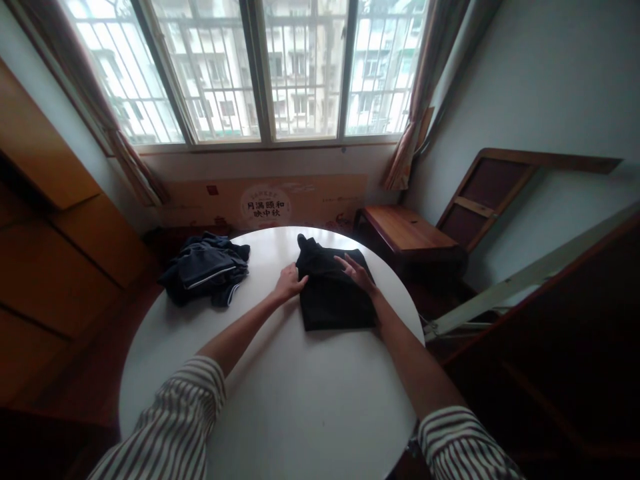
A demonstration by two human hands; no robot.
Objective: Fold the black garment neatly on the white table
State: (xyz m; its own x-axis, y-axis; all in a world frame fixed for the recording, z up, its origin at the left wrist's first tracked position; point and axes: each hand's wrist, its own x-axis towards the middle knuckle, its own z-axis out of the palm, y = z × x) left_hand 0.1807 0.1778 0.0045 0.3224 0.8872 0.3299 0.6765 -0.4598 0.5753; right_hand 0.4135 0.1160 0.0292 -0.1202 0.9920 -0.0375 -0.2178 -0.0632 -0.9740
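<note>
A black garment [333,303], folded into a rough rectangle, lies on the round white table [280,400]. At its left edge is my left hand [290,283], closed on the cloth with the thumb on top and the fingers partly hidden. Over the garment's upper right part, my right hand [356,272] has its fingers apart and grips nothing; whether it touches the cloth I cannot tell. A crumpled heap of dark navy clothing [205,270] with white stripes rests on the table's left side.
Beyond the table stand a low wooden bench [410,230] and a printed orange panel [300,200] under the window. A wooden frame [485,193] leans at the right wall, and orange cabinets [95,247] line the left. A dark slanted panel [565,347] rises at right.
</note>
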